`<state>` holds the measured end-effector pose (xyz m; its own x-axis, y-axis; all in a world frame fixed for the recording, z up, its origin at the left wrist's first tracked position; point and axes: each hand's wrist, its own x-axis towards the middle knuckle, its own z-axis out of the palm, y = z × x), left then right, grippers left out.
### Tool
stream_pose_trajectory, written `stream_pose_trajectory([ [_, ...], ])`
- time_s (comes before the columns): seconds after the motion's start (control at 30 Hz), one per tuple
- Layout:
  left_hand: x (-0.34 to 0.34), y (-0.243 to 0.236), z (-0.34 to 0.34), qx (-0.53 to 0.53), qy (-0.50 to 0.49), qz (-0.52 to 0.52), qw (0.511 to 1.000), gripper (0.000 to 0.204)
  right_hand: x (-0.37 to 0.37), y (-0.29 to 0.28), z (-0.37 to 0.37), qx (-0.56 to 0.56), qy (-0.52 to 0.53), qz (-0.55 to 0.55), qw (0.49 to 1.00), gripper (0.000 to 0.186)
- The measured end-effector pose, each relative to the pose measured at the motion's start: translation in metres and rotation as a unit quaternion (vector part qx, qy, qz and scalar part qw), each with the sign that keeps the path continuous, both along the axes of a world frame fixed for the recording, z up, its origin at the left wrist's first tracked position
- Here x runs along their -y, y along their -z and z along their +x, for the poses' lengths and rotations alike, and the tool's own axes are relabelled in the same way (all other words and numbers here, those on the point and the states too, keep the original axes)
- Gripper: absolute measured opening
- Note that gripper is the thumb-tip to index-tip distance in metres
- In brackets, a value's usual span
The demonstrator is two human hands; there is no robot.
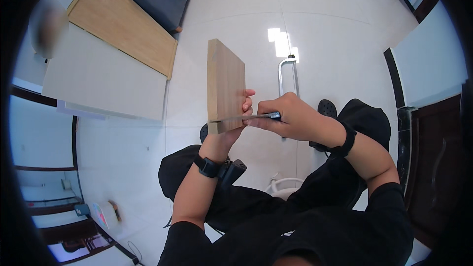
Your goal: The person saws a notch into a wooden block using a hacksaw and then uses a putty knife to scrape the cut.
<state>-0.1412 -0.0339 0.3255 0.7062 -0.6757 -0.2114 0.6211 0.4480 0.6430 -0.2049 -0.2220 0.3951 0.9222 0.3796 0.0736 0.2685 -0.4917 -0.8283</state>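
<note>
A thick wooden board point(230, 83) stands up on edge in front of me. My left hand point(246, 104) grips it near its lower end; the fingertips show past its right edge, and the palm is partly hidden behind it. My right hand point(282, 114) is closed around the dark end of a thin metal blade point(253, 116), its fingers close to the left hand's. That blade reaches left across the board's face to a slot near the lower end. Whether it has teeth is too small to tell.
A metal saw-like frame point(281, 76) lies on the tiled floor beyond my right hand. At left stands a white and wood-coloured cabinet point(123, 34), with a grey sofa point(167, 10) behind it. Something white with a curved rim point(286, 184) is between my legs. A dark door point(436, 152) is at right.
</note>
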Motion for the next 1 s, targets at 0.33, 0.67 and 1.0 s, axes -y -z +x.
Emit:
stream_pose_trajectory([
  [0.33, -0.006, -0.005, 0.02, -0.089, 0.128, -0.316, 0.936, 0.047, -0.002, 0.013, -0.011, 0.136, -0.053, 0.006, 0.989, 0.057],
  [0.67, -0.019, 0.0, 0.02, 0.008, 0.074, -0.253, 0.965, 0.054, -0.001, 0.01, -0.018, 0.086, -0.103, -0.017, 0.991, 0.076],
  [1.0, -0.016, 0.006, 0.013, -0.016, 0.088, -0.241, 0.966, 0.053, 0.0, 0.013, -0.017, 0.105, -0.098, 0.005, 0.99, 0.077],
])
